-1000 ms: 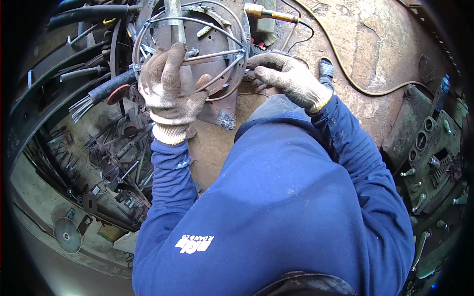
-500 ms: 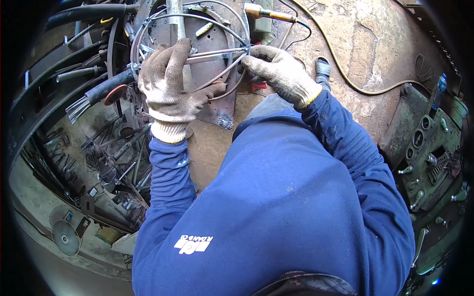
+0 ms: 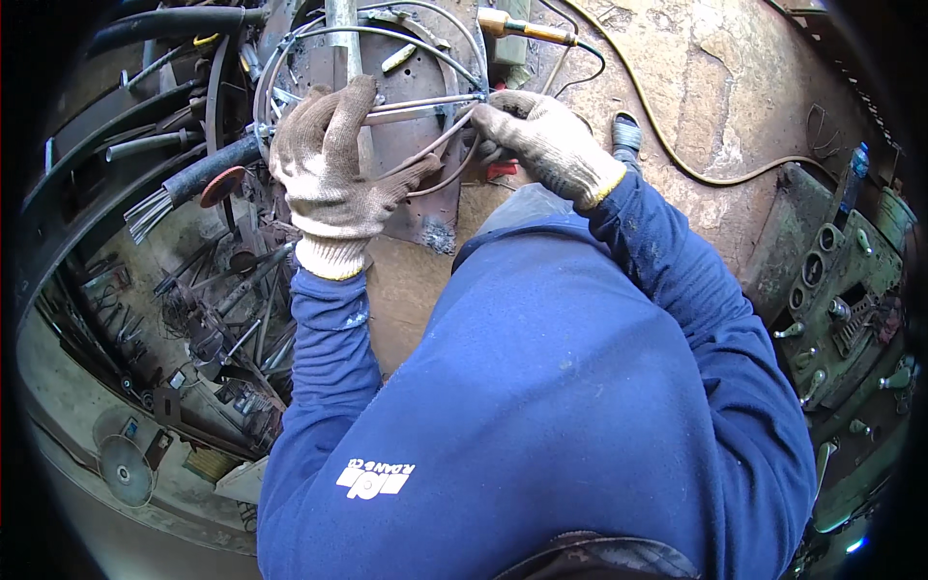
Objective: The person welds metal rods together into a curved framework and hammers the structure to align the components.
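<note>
At left, a black tube with a bundle of thin grey rods (image 3: 203, 181) crowded the side of the left hand (image 3: 329, 174), gloved in soiled white knit, fingers partly spread; its grip could not be told. The round frame of thin metal rods (image 3: 425, 102) lay over the dark metal worktop (image 3: 422, 203). The right hand (image 3: 546, 140), similarly gloved, pinched the frame's right edge; rightward, brown floor (image 3: 715, 135) lay open to a tan cable (image 3: 730, 184).

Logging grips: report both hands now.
Left gloved hand: at the round metal-rod frame; grip cannot be told.
Right gloved hand: closed, pinching the frame's right side.
</note>
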Demonstrator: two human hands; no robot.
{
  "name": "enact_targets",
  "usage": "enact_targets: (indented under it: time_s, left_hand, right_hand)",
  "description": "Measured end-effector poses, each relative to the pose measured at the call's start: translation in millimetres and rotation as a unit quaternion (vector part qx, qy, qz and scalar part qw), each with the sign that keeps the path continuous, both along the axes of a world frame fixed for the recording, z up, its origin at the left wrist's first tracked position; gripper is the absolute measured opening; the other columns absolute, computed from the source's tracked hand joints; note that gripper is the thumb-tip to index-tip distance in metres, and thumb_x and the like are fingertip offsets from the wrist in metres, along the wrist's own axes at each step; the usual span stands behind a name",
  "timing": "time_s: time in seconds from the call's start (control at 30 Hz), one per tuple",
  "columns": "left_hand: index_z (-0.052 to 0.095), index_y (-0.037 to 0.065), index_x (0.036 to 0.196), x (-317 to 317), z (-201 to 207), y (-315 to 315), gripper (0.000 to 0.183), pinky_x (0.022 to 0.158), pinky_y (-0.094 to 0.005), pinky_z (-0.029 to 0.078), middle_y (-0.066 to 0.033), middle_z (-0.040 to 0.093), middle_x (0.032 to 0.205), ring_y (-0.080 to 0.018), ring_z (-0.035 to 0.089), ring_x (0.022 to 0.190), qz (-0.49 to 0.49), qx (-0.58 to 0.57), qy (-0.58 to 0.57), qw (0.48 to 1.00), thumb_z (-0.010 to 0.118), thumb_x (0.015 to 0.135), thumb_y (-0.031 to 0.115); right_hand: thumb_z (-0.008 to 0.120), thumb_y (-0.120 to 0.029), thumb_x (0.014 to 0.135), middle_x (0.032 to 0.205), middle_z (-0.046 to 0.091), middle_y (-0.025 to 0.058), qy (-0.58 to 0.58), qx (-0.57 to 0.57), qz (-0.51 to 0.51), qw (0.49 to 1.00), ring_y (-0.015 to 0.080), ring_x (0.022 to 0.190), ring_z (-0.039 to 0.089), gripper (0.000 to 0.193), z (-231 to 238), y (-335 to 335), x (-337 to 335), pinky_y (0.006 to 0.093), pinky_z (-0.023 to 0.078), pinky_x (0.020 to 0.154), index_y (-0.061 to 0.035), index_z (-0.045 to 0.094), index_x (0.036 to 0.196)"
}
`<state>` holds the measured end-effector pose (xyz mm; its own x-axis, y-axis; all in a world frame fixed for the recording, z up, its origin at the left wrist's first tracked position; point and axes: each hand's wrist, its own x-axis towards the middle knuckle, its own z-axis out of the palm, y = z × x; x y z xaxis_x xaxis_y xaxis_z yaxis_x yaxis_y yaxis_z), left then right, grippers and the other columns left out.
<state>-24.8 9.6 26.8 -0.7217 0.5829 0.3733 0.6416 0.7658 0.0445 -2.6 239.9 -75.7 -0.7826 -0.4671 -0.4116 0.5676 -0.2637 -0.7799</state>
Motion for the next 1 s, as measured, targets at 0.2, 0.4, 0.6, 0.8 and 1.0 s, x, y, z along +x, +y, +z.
enact_targets:
  time_s: [0.2, 0.4, 0.6, 0.8, 1.0]
  left_hand:
    - [0.062, 0.014, 0.137, 1, -7, -10, 0.084, 0.093, -0.053, 0.046, -0.0109, 0.065, 0.116, -0.0365, 0.06, 0.108, 0.003, 0.009, 0.007, 1.0, 0.079, 0.072, 0.064]
    - [0.056, 0.018, 0.144, 9, 2, -10, 0.084, 0.099, -0.056, 0.042, -0.0091, 0.061, 0.126, -0.0355, 0.058, 0.116, 0.043, 0.027, -0.038, 0.998, 0.081, 0.072, 0.055]
    - [0.053, 0.02, 0.148, 12, 0, -18, 0.092, 0.106, -0.0561, 0.041, -0.0066, 0.059, 0.127, -0.033, 0.056, 0.122, 0.033, 0.049, -0.032, 0.998, 0.086, 0.065, 0.042]
    - [0.047, 0.021, 0.148, 22, -7, -12, 0.081, 0.106, -0.053, 0.04, -0.0028, 0.058, 0.127, -0.0279, 0.055, 0.123, 0.101, 0.023, -0.014, 0.994, 0.077, 0.073, 0.017]
    - [0.057, 0.018, 0.137, 16, 0, -8, 0.065, 0.109, -0.0533, 0.041, -0.0021, 0.059, 0.125, -0.0271, 0.055, 0.125, 0.072, 0.128, -0.013, 0.989, 0.071, 0.074, 0.012]
  right_hand:
    - [0.076, -0.045, 0.091, 0.08, 0.067, 0.0038, 0.053, 0.196, 0.165, 0.965, 0.0124, 0.069, 0.06, 0.046, -10, 63, -8, 0.0299, 0.049, 0.064, -0.0004, 0.073, 0.104]
    - [0.076, -0.031, 0.09, 0.071, 0.061, -0.0012, 0.066, 0.292, -0.088, 0.95, 0.0068, 0.061, 0.054, 0.028, 25, 98, -67, 0.0245, 0.044, 0.055, -0.0039, 0.073, 0.089]
    - [0.074, -0.032, 0.095, 0.096, 0.068, 0.0065, 0.298, 0.151, -0.121, 0.935, 0.0102, 0.081, 0.06, 0.059, 122, 13, -190, 0.0248, 0.051, 0.07, 0.0057, 0.057, 0.137]
    - [0.071, -0.064, 0.086, 0.134, 0.062, 0.0309, 0.464, 0.162, 0.011, 0.871, 0.0325, 0.121, 0.065, 0.099, 180, -155, -328, 0.0373, 0.049, 0.104, 0.0081, 0.045, 0.148]
    - [0.074, -0.065, 0.082, 0.137, 0.059, 0.0291, 0.491, 0.264, -0.002, 0.83, 0.036, 0.124, 0.06, 0.104, 171, -252, -425, 0.0404, 0.048, 0.105, 0.0083, 0.044, 0.149]
